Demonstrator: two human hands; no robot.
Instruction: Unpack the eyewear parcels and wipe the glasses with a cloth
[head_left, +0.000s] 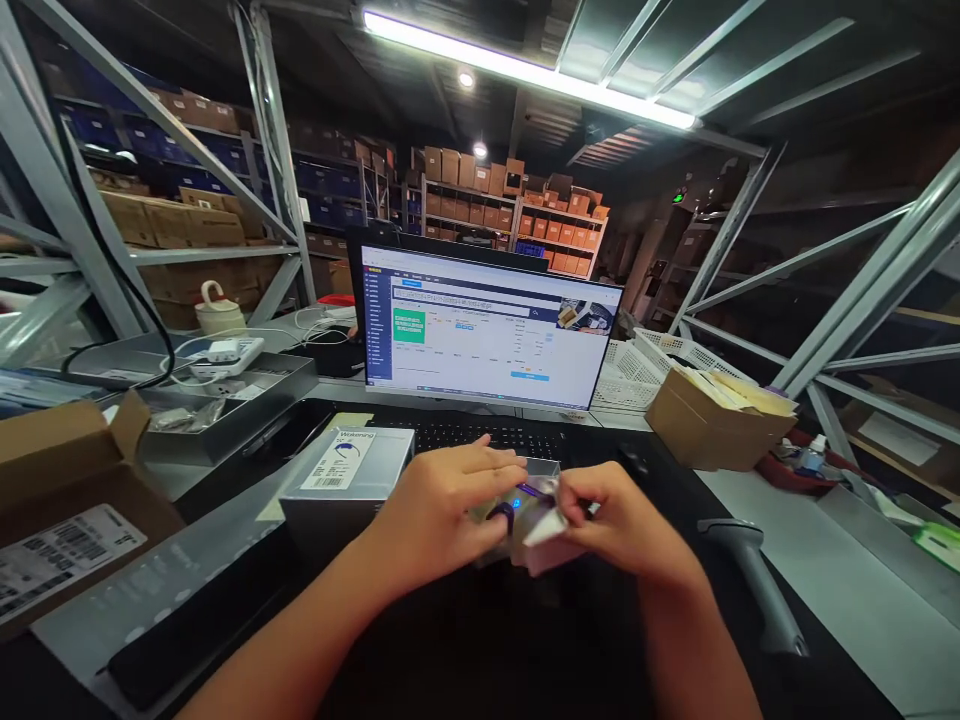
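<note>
Just in front of the keyboard, my two hands are at a small, pale, partly see-through box [538, 545]. A slim dark purple item [534, 491] with a glowing blue light shows at its top; its exact kind is partly hidden by my fingers. My left hand [454, 505] curves around the box's left side, fingers above and thumb below. My right hand [619, 510] pinches the box's right side beside a white, blurred flap. Left of my hands stands a larger grey-white box [360, 490] labelled "Wakening", with a picture of a blue looped device.
A monitor [487, 340] and a black keyboard [487, 437] are behind my hands. To the right lie a barcode scanner [757, 585] and a carton of papers [712, 420]. An open carton [67, 500] and a grey tray [255, 400] stand left.
</note>
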